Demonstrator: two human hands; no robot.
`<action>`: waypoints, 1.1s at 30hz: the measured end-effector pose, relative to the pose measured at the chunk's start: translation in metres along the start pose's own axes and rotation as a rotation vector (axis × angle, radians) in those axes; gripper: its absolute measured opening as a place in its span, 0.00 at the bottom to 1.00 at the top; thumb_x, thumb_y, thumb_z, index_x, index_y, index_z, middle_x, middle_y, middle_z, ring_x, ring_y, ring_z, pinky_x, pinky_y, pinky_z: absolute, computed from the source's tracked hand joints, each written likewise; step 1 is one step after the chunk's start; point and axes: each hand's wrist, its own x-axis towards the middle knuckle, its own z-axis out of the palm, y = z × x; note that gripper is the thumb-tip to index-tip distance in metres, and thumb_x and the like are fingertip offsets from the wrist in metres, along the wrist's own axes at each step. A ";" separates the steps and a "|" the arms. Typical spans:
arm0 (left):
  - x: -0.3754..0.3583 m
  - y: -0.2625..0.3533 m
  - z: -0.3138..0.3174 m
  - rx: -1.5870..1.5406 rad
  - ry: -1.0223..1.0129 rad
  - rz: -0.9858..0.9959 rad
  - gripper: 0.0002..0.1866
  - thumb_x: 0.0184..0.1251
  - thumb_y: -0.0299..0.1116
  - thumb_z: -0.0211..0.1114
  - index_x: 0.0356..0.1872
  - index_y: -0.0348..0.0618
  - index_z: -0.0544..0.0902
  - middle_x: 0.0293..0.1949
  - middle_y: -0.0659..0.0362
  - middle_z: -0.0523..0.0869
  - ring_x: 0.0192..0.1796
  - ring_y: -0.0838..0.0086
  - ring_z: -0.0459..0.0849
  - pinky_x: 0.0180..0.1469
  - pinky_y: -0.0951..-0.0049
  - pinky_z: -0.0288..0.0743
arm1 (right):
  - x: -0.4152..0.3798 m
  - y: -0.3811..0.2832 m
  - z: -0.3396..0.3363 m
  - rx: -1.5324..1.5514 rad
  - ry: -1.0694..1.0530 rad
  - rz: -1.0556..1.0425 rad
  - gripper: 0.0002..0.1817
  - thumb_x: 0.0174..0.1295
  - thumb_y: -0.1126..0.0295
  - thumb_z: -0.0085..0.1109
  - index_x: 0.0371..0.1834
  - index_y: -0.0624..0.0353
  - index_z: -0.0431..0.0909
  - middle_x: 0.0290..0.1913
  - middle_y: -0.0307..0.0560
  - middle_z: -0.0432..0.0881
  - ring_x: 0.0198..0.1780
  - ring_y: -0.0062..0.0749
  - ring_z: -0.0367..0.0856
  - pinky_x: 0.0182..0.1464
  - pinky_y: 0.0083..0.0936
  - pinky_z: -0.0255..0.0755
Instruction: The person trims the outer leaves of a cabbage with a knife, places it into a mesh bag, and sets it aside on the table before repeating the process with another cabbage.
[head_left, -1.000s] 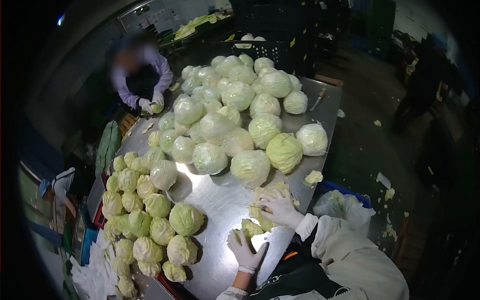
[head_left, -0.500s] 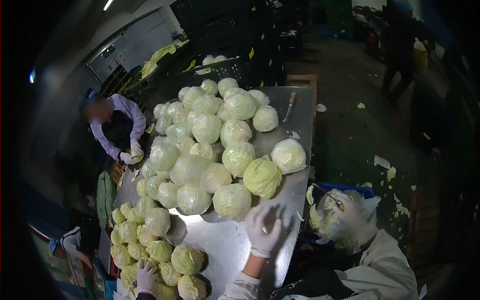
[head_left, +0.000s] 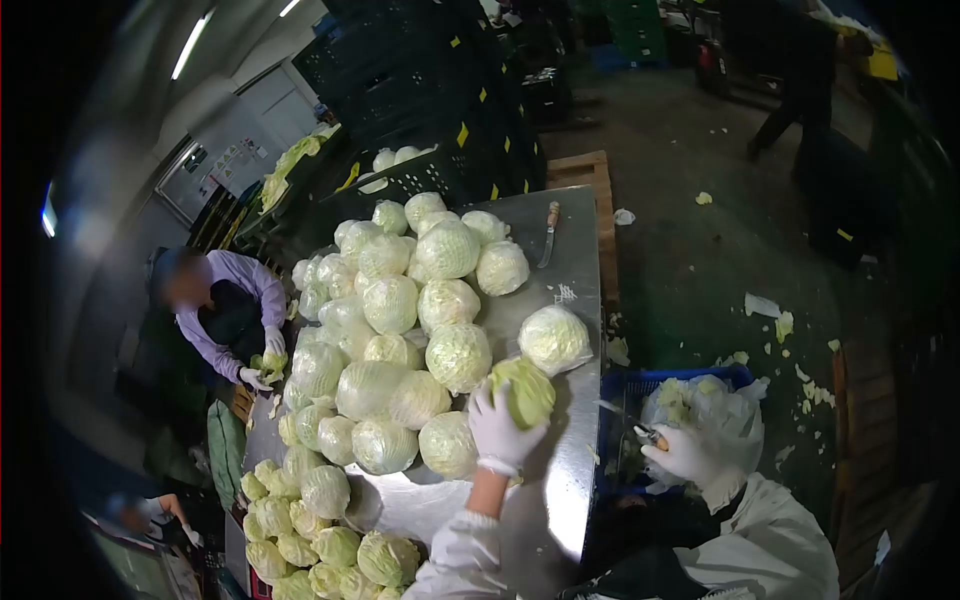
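Note:
My left hand (head_left: 503, 432), in a white glove, reaches over the metal table (head_left: 562, 440). Its fingers are wrapped round the left side and front of a green, unwrapped cabbage (head_left: 527, 394), which partly hides them. Beside this cabbage sits a plastic-wrapped cabbage (head_left: 555, 340). My right hand (head_left: 688, 455), also gloved, is closed on the wooden handle of a knife (head_left: 652, 438). The knife's blade points left, above the blue crate (head_left: 735, 376) with a plastic bag (head_left: 742, 425) and leaf scraps in it.
Several wrapped cabbages (head_left: 388, 304) cover the table's middle; unwrapped ones (head_left: 335, 546) lie at the near left. A second knife (head_left: 549, 236) lies at the far edge. Across the table a co-worker (head_left: 240, 300) handles a cabbage. Dark crates (head_left: 420, 90) are stacked behind; leaf scraps (head_left: 784, 325) litter the floor.
My left hand has moved from open above the table onto the green cabbage. My right hand has turned with the knife, blade leftward. A gloved hand at the near left has left view.

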 end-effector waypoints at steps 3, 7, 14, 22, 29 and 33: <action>-0.055 0.037 -0.017 0.088 0.072 0.132 0.41 0.45 0.52 0.83 0.60 0.46 0.75 0.60 0.44 0.73 0.63 0.45 0.71 0.65 0.45 0.68 | 0.003 0.032 0.000 0.125 -0.011 0.023 0.21 0.67 0.66 0.67 0.60 0.62 0.80 0.45 0.54 0.87 0.48 0.43 0.86 0.53 0.32 0.76; -0.129 0.043 -0.010 -0.198 0.044 -0.065 0.47 0.46 0.51 0.85 0.65 0.42 0.71 0.62 0.46 0.72 0.65 0.50 0.71 0.65 0.46 0.68 | 0.019 0.031 0.021 0.510 -0.065 0.008 0.21 0.72 0.72 0.63 0.66 0.66 0.76 0.59 0.46 0.85 0.60 0.28 0.82 0.64 0.26 0.73; -0.188 0.066 0.017 -1.436 -0.012 -0.631 0.69 0.47 0.30 0.88 0.82 0.37 0.42 0.74 0.45 0.61 0.76 0.56 0.66 0.77 0.56 0.64 | 0.014 -0.010 0.076 0.931 -0.358 0.111 0.29 0.76 0.75 0.58 0.78 0.67 0.65 0.75 0.46 0.73 0.74 0.27 0.69 0.77 0.28 0.59; -0.271 0.048 -0.126 -1.234 0.202 -0.905 0.66 0.44 0.34 0.89 0.81 0.37 0.50 0.68 0.44 0.70 0.72 0.53 0.71 0.74 0.55 0.70 | -0.049 -0.057 0.150 0.570 -0.917 0.172 0.27 0.74 0.60 0.63 0.68 0.67 0.68 0.33 0.41 0.80 0.25 0.20 0.78 0.27 0.21 0.73; -0.361 0.045 -0.139 -0.161 -0.003 -0.794 0.65 0.32 0.51 0.90 0.74 0.33 0.63 0.66 0.44 0.68 0.69 0.51 0.70 0.75 0.53 0.64 | -0.071 -0.070 0.170 -0.018 -0.963 -0.254 0.28 0.69 0.60 0.61 0.68 0.64 0.69 0.53 0.66 0.82 0.49 0.58 0.86 0.52 0.45 0.80; -0.368 0.051 -0.114 -0.344 0.211 -0.817 0.64 0.35 0.48 0.90 0.75 0.36 0.61 0.69 0.42 0.65 0.72 0.48 0.66 0.76 0.49 0.61 | -0.083 -0.082 0.165 -0.161 -1.054 -0.271 0.26 0.71 0.60 0.54 0.68 0.62 0.68 0.54 0.67 0.82 0.43 0.62 0.87 0.48 0.48 0.83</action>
